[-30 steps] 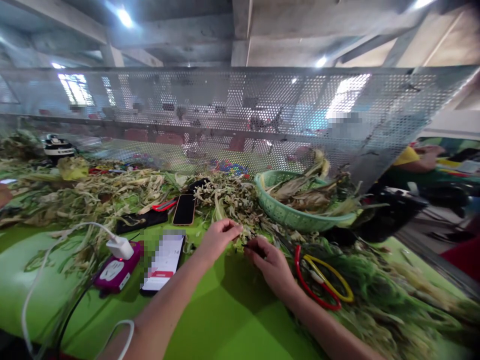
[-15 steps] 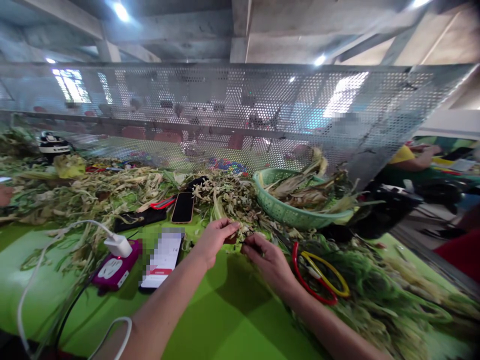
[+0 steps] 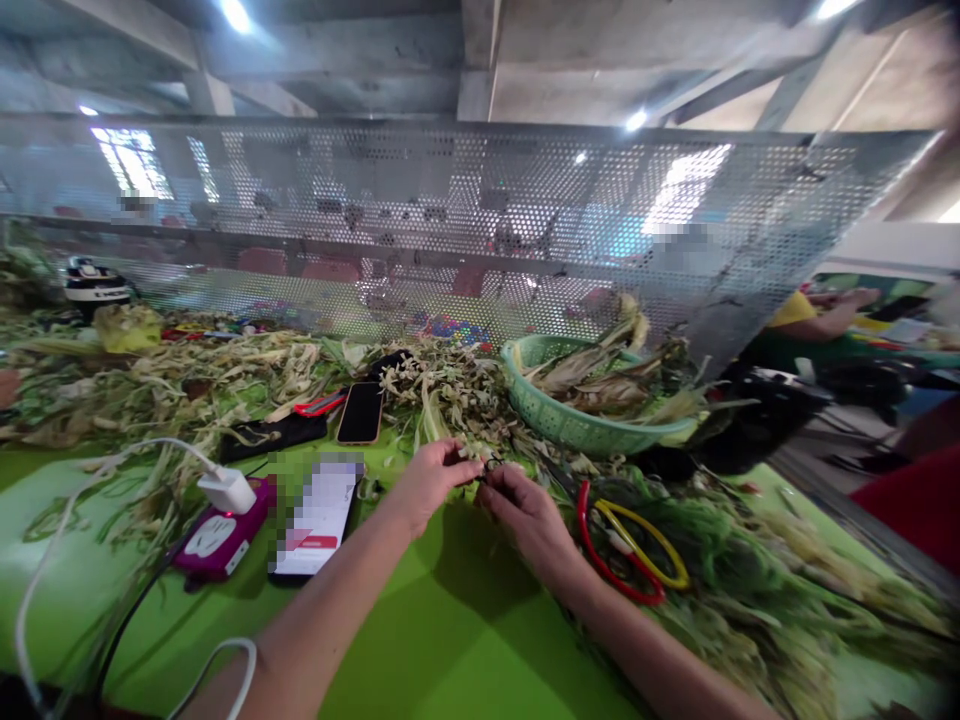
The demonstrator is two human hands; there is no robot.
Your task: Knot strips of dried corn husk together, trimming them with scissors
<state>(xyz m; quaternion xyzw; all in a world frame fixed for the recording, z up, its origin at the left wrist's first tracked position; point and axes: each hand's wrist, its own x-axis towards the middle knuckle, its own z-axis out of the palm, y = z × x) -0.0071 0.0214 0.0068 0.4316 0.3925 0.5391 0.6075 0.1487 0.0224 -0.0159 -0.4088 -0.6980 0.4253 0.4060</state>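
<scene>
My left hand point(image 3: 429, 488) and my right hand point(image 3: 531, 515) meet over the green table point(image 3: 457, 620), fingertips almost touching. Thumb and fingers of each are pinched together around something small and dark that I cannot make out. Just behind them lies a heap of dried plant scraps point(image 3: 450, 385), with a pale leafy stalk point(image 3: 431, 415) close to my left fingers. To the right of my right hand rest a red-handled loop point(image 3: 589, 535) and a yellow-handled loop point(image 3: 667, 545), likely one tool's grips.
A green basket point(image 3: 540, 405) holds dry husks at the back right. Left of my forearm lie a lit phone point(image 3: 319, 520), a purple power adapter point(image 3: 217, 545) with a white charger point(image 3: 229, 490), and a dark phone point(image 3: 361, 412). A perforated metal screen point(image 3: 435, 200) stands behind.
My hands have come slightly closer together, and the left fingers have tipped toward the right ones. The whole view has shifted a little.
</scene>
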